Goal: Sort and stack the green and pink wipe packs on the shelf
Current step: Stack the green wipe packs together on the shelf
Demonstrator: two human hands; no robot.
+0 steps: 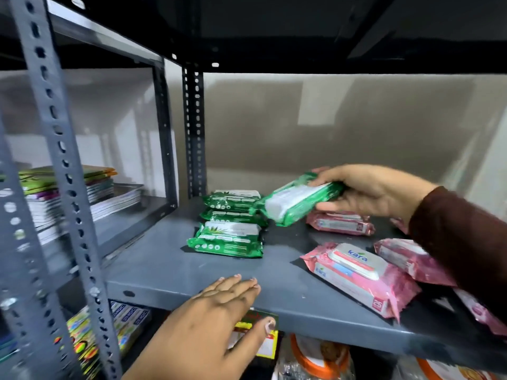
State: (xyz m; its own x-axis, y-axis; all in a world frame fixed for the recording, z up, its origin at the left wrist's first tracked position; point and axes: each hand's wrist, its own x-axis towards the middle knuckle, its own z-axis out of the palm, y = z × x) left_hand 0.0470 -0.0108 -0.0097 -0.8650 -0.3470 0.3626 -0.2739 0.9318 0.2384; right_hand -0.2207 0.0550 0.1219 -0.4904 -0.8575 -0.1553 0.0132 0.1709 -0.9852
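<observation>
My right hand (367, 192) grips a green wipe pack (299, 201) and holds it tilted in the air above the grey shelf (192, 272), just right of a small stack of green packs (233, 205) at the back. One more green pack (227, 241) lies in front of that stack. Several pink packs lie on the right: a big one (359, 278) near the front, one (340, 223) under my right hand, another (408, 259) partly hidden by my sleeve. My left hand (216, 322) rests flat on the shelf's front edge, fingers straight, holding nothing.
Slotted grey uprights (63, 171) frame the rack on the left, with a stack of books (82, 193) on the neighbouring shelf. Colourful boxes (109, 333) and jars (315, 357) sit on the level below. A dark shelf board hangs close overhead.
</observation>
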